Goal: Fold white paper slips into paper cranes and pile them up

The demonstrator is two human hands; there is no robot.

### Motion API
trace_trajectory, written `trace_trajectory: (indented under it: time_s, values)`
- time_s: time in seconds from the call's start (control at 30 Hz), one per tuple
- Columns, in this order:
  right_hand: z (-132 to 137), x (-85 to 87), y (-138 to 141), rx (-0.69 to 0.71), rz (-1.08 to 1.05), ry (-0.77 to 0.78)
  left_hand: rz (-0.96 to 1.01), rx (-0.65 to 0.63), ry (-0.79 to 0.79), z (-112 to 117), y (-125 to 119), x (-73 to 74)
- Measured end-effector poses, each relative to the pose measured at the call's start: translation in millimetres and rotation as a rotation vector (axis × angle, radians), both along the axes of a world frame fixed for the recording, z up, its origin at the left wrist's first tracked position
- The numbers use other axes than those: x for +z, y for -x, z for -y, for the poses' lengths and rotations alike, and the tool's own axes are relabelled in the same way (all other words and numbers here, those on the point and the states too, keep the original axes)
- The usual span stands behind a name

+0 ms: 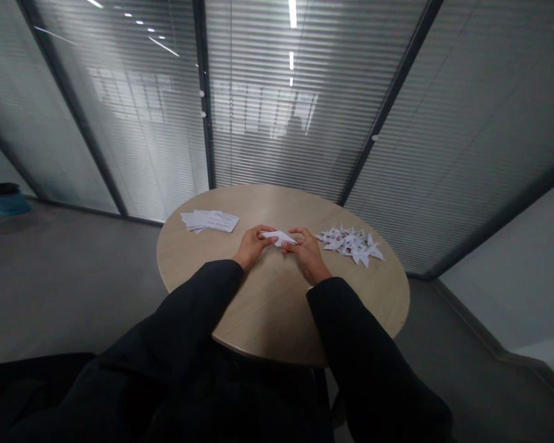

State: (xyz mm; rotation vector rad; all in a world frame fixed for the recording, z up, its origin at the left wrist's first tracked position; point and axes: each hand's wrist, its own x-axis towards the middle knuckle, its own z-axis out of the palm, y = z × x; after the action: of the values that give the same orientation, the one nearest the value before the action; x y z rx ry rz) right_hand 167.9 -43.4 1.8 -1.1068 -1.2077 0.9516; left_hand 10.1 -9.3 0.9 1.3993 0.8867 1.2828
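A small folded piece of white paper (pixel 279 237) lies at the middle of a round wooden table (pixel 277 307). My left hand (pixel 253 245) pinches its left end with curled fingers. My right hand (pixel 307 251) grips its right end, fingers bent over the paper. Both arms wear black sleeves. The paper looks like a flat pointed shape, partly covered by my fingers.
A stack of flat white sheets (pixel 210 221) rests at the table's far left. A heap of several folded white paper figures (pixel 351 243) sits to the right of my right hand. Glass walls with blinds (pixel 277 111) stand behind the table. A blue object (pixel 2 200) lies on the floor far left.
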Motion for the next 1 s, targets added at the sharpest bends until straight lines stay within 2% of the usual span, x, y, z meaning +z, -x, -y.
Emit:
trace_trajectory:
  time_s: [0.17,0.4,0.63,0.83,1.0]
  values:
    - [-2,-0.1,-2,0.014,0.007,0.000,-0.016,-0.019,-0.014,-4,2,-2.6]
    - [-2,-0.9,-4,-0.001,0.015,-0.009,0.077,-0.134,0.012,-14,-1,-12.4]
    - [-1,-2.3,-6,0.018,0.015,0.007,0.067,-0.101,-0.004,-12,2,-13.4]
    - [-1,-7.3,-7,0.089,0.062,-0.016,-0.013,-0.157,0.041,-11,3,-13.4]
    - [-3,-12.7,-6,0.076,0.207,-0.101,-0.029,-0.152,0.047,-14,3,-14.9]
